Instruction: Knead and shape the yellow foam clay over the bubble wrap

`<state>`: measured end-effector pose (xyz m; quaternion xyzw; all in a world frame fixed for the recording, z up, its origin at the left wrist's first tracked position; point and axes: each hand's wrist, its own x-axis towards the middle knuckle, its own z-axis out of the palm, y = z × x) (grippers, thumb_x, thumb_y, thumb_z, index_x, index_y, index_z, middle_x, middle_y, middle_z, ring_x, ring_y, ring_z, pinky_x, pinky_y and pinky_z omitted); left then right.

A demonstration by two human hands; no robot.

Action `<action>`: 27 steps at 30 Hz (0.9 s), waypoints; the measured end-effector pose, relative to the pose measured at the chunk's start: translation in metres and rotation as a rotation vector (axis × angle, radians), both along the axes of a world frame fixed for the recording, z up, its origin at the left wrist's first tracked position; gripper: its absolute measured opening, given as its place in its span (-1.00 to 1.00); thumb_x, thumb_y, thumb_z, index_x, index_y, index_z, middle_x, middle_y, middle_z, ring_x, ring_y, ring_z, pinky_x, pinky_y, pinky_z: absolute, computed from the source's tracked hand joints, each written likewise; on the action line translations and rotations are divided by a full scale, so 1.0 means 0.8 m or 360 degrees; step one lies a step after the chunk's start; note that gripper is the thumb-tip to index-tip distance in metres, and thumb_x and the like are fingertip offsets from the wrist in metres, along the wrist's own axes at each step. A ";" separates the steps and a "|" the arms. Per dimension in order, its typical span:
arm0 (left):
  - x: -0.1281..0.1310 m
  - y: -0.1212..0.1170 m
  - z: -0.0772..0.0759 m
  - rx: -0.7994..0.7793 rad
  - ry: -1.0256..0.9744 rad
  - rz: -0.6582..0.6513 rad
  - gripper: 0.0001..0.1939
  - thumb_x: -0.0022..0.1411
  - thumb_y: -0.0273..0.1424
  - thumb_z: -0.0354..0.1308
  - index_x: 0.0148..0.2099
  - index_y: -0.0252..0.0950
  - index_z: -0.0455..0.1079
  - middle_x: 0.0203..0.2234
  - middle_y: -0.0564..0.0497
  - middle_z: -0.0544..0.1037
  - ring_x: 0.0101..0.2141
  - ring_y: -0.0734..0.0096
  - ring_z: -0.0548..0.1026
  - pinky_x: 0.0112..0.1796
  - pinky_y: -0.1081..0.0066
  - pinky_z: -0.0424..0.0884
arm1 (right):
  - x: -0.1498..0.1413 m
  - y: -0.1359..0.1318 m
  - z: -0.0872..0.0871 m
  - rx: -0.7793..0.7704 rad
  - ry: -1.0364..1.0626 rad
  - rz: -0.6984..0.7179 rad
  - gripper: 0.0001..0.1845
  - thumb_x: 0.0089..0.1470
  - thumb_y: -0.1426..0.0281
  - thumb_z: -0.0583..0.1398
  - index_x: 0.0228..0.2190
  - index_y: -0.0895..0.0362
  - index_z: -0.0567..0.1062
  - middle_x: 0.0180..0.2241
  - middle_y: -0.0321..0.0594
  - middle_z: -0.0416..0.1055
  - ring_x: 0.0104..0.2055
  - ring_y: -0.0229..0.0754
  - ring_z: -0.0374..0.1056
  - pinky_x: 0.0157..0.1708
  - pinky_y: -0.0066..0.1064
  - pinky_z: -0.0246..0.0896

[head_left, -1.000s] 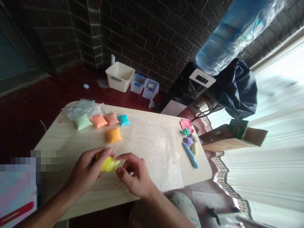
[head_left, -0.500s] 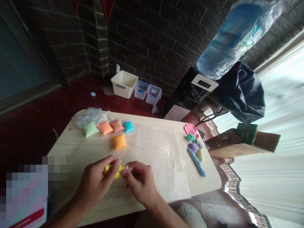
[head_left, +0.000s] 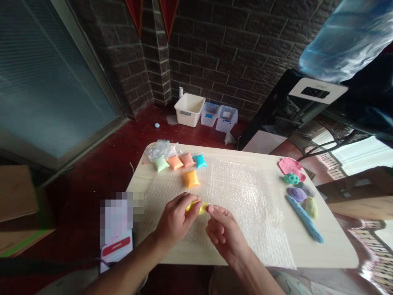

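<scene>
Above the near half of the table, my left hand (head_left: 176, 217) is closed around a small yellow packet (head_left: 202, 208), its thumb across the top. The thumb and fingertips of my right hand (head_left: 225, 229) pinch the packet's right end. Part of the packet is hidden by my left fingers. Beyond my hands lies an orange-yellow packet (head_left: 191, 179) on a sheet of bubble wrap (head_left: 242, 184). Farther back sit a pale green packet (head_left: 161, 163), an orange packet (head_left: 175, 162), a salmon packet (head_left: 187, 159) and a turquoise packet (head_left: 200, 161) in a row.
Clear plastic bags (head_left: 162, 150) lie at the table's back left corner. On the right side are a pink clay piece (head_left: 290, 166), a green lump (head_left: 291, 178), a purple lump (head_left: 296, 194) and a blue roll (head_left: 304, 219). Bins (head_left: 188, 116) and a water dispenser (head_left: 270, 119) stand behind.
My view has swung left, so the table appears farther right. My hands have stayed on the yellow packet, and the right hand has turned, with its fingers curled below the pinch.
</scene>
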<state>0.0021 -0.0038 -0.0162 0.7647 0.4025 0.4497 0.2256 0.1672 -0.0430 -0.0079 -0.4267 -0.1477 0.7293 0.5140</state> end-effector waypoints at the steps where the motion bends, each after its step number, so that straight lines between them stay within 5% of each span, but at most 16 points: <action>1: 0.000 0.000 0.000 -0.0005 -0.0005 0.0008 -0.89 0.47 -0.46 0.13 -0.14 -0.27 0.48 -0.32 -0.02 0.66 -0.29 0.35 0.65 -0.23 0.44 0.50 | 0.001 -0.001 0.000 0.0027 -0.0064 0.0014 -0.60 -0.06 0.15 0.53 -0.55 0.16 0.56 -0.83 -0.57 0.07 -0.79 -0.49 -0.20 -0.77 -0.56 -0.15; 9: 0.000 -0.003 -0.001 0.0023 -0.0001 0.0054 -0.90 0.45 -0.50 0.15 -0.17 -0.29 0.47 -0.36 -0.01 0.63 -0.32 0.37 0.63 -0.24 0.47 0.48 | -0.003 -0.006 -0.008 0.0319 -0.0914 0.0049 -0.61 -0.19 0.20 0.60 -0.50 0.16 0.61 -0.75 -0.40 0.35 -0.73 -0.42 0.13 -0.72 -0.57 -0.12; 18: 0.008 -0.001 0.002 -0.0248 -0.0058 0.0125 -0.84 0.48 -0.41 0.13 -0.20 -0.28 0.49 -0.36 0.03 0.67 -0.37 0.43 0.62 -0.32 0.51 0.40 | -0.004 -0.005 0.003 0.0068 -0.0142 0.0017 -0.63 -0.09 0.13 0.54 -0.50 0.12 0.60 -0.82 -0.55 0.14 -0.77 -0.47 -0.12 -0.72 -0.54 -0.13; 22: 0.006 -0.001 0.003 -0.0385 -0.0041 0.0190 -0.74 0.48 -0.32 0.12 -0.29 -0.28 0.48 -0.48 0.06 0.61 -0.48 0.45 0.53 -0.41 0.50 0.32 | -0.001 -0.006 0.003 0.0237 -0.0654 0.0173 -0.60 0.00 0.07 0.49 -0.45 0.16 0.61 -0.78 -0.46 0.25 -0.76 -0.43 0.02 -0.74 -0.55 -0.19; 27: 0.002 -0.002 0.006 -0.0554 -0.0073 0.0299 -0.67 0.49 -0.24 0.10 -0.30 -0.29 0.49 -0.52 0.07 0.56 -0.51 0.46 0.45 -0.44 0.49 0.28 | -0.003 -0.008 -0.008 0.0468 -0.1088 0.0269 -0.64 0.05 0.09 0.47 -0.37 0.13 0.63 -0.71 -0.40 0.35 -0.70 -0.38 0.14 -0.67 -0.51 -0.02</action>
